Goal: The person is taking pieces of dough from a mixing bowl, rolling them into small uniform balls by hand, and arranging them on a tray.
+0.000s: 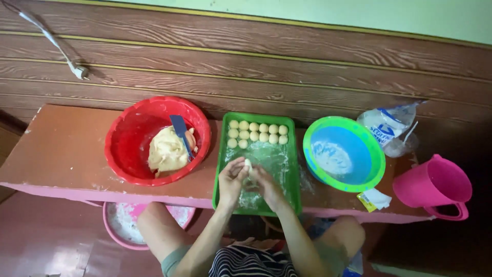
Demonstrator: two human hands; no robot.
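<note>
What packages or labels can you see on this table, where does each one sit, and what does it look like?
Plastic bag: far right of the table, behind the blue and green bowl; crumpled, white and clear with a blue printed label.
Small sachet: front edge of the table, between the bowl and the pink jug; flat, white with a yellow end, looks torn open.
No signs or screens in view.
</note>
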